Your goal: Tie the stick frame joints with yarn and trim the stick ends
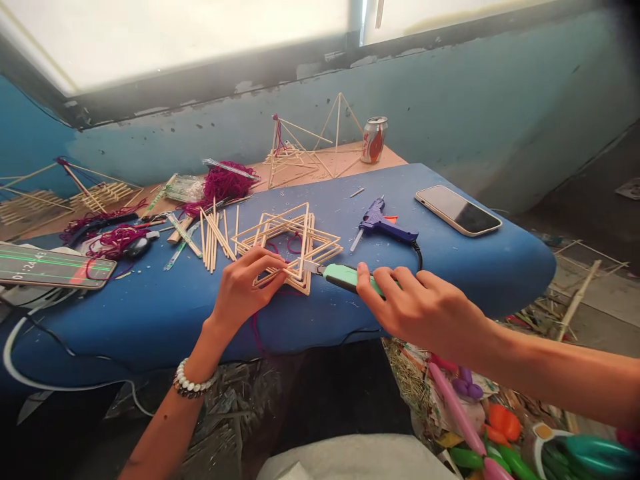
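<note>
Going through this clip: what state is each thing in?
Left hand, gripping wooden stick frame
Right hand, holding green utility knife, blade extended
Hot glue gun, lying on its side
Smartphone, face up, screen dark
Second phone, screen lit
Drink can, upright
Purple yarn, tangled

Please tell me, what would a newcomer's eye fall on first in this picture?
The eye goes first to the star-shaped frame of thin wooden sticks in the middle of the blue padded board, held by the left hand. The right hand grips a green utility knife, its blade at the frame. Farther back lie a blue glue gun and magenta yarn.
</note>
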### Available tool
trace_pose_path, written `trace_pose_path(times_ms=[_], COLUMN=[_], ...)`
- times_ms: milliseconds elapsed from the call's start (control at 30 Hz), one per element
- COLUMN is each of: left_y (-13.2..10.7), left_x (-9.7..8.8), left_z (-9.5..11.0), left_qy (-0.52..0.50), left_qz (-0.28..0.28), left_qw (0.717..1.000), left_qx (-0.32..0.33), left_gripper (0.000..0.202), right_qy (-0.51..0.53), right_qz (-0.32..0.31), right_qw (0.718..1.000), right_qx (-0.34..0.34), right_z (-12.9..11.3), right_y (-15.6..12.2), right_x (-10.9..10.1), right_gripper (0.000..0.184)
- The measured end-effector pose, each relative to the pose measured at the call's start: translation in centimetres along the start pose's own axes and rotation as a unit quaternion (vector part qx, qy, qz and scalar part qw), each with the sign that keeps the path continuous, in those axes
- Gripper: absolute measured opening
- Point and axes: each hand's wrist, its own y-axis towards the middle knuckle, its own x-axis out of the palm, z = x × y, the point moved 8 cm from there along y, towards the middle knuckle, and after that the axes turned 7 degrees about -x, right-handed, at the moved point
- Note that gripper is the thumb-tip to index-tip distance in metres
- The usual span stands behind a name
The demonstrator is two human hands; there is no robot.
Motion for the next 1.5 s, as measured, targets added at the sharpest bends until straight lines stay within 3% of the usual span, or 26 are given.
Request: trace_pose_path(times_ms=[133,233,367,567,733,900,1200,1500], left_y=[-0.1,-0.1,0.0,0.2,0.1,0.1,0.0,-0.6], left_x=[0.0,0.1,0.1,0.2,0.2,0.3,0.2,-0.3], left_z=[-0.2,-0.2,-0.2,-0.1,-0.2,-0.4,-0.5,-0.1], left_qy=[-0.001,-0.001,-0.005,-0.024,-0.031,-0.033,-0.016,0.031], left_qz=[0.003,0.000,-0.002,-0.008,-0.002,0.001,0.003,0.017], left_qw=[1.000,1.000,1.000,0.999,0.999,0.999,0.999,0.998], left_qx=[0.000,0.005,0.015,0.033,0.035,0.032,0.029,0.046], left_gripper=[0.004,0.005,0.007,0.006,0.004,0.004,0.004,0.005], right_qy=[0.037,0.102,0.204,0.222,0.223,0.234,0.250,0.272], right_qz=[-0.012,-0.074,-0.185,-0.221,-0.248,-0.295,-0.300,-0.315], right_qw=[0.999,0.991,0.960,0.947,0.940,0.925,0.919,0.906], right_qx=[0.034,0.046,0.054,0.075,0.065,0.052,0.059,0.074], right_z=[0.7,0.7,0.3,0.3,0.2,-0.3,-0.7,-0.3], right_y=[-0.2,0.0,0.5,1.3,1.5,1.5,1.9,1.5], right_x=[0.8,1.8,2.6,1.9,1.7,2.9,3.1,4.1], right_gripper=[0.019,0.033,0.065,0.076,0.077,0.076,0.079,0.061])
